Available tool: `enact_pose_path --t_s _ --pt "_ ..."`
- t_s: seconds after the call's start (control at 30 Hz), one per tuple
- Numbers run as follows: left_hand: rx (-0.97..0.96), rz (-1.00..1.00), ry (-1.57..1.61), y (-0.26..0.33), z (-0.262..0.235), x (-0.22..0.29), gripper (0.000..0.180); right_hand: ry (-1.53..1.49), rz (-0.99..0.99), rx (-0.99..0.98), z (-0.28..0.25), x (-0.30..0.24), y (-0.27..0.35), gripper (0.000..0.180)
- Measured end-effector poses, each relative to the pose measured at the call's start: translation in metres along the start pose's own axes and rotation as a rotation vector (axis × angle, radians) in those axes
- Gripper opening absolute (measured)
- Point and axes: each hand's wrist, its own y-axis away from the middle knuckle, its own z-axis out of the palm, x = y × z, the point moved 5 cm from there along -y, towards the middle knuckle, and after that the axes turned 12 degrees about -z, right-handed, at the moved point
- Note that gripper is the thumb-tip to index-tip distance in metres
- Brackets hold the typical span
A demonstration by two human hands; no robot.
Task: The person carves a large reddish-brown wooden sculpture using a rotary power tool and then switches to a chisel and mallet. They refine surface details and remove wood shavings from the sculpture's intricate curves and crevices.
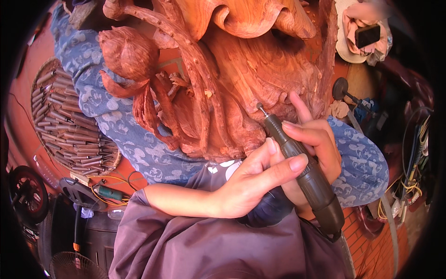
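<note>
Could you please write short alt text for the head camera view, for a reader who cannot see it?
Both hands, the left hand and right hand, grip a dark rotary carving tool with its small tip against a large reddish wood carving resting on blue patterned cloth. A round basket of chisels lies to the left.

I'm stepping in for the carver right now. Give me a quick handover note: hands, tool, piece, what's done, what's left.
Left hand: fingers wrapped over the rotary tool, steadying it.
Right hand: under the tool, one finger resting on the carving.
Burr tip: at the carving's surface, right of the stems.
Done: flower bud and stems look shaped.
Left: the area at the tip still looks rough.
</note>
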Motion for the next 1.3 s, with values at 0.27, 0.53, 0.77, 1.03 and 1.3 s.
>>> enact_pose_path --t_s 0.27,0.53,0.77,1.03,1.3 --pt "-0.048 -0.002 0.011 -0.0068 0.0035 -0.0017 0.041 0.007 0.005 0.079 -0.003 0.003 0.0012 0.018" --pt "-0.008 0.014 -0.03 -0.0027 -0.001 -0.0019 0.044 -0.002 0.015 0.021 0.0004 0.0001 -0.0022 0.017" --pt "-0.044 0.004 0.08 -0.0058 0.003 -0.0012 0.039 0.037 0.048 0.024 -0.003 0.0025 0.0033 0.016" --pt "-0.078 -0.011 0.096 -0.0036 0.0043 0.0035 0.039 0.034 0.04 0.048 -0.0001 0.0038 0.0054 0.015" --pt "-0.087 0.023 0.114 -0.0035 -0.0006 -0.0037 0.039 0.028 0.023 0.017 0.0018 0.0021 0.003 0.016"
